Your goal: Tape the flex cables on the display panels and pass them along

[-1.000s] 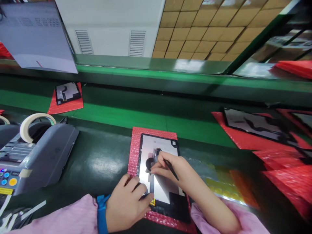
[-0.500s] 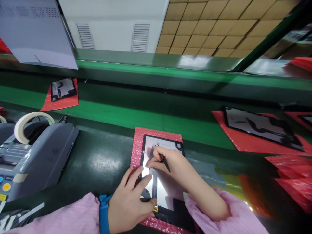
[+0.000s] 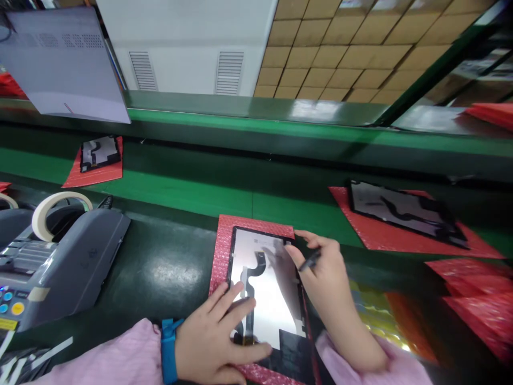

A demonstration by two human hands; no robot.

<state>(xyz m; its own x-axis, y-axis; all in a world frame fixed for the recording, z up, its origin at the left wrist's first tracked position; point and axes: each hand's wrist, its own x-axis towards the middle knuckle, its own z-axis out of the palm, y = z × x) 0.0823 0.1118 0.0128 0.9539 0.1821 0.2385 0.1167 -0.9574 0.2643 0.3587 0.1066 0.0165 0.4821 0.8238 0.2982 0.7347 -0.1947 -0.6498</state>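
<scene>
A tablet panel (image 3: 272,299) lies back-up on a red bubble-wrap sheet (image 3: 223,245) in front of me, with a black flex cable (image 3: 249,272) running down its silver back. My left hand (image 3: 216,337) rests flat on the panel's lower left, fingers spread over the cable. My right hand (image 3: 324,267) sits at the panel's upper right edge, fingers closed round a thin black tool (image 3: 309,261).
A grey tape dispenser (image 3: 60,256) with a roll of pale tape (image 3: 60,206) stands at the left. On the green conveyor belt (image 3: 180,190) lie more panels on red sheets, far left (image 3: 96,155) and right (image 3: 401,214). Red sheets (image 3: 473,289) are piled at the right.
My right hand has lifted off the middle of the panel and moved to its upper right edge, uncovering the flex cable. My left hand has spread flat. The belt's panels have shifted left.
</scene>
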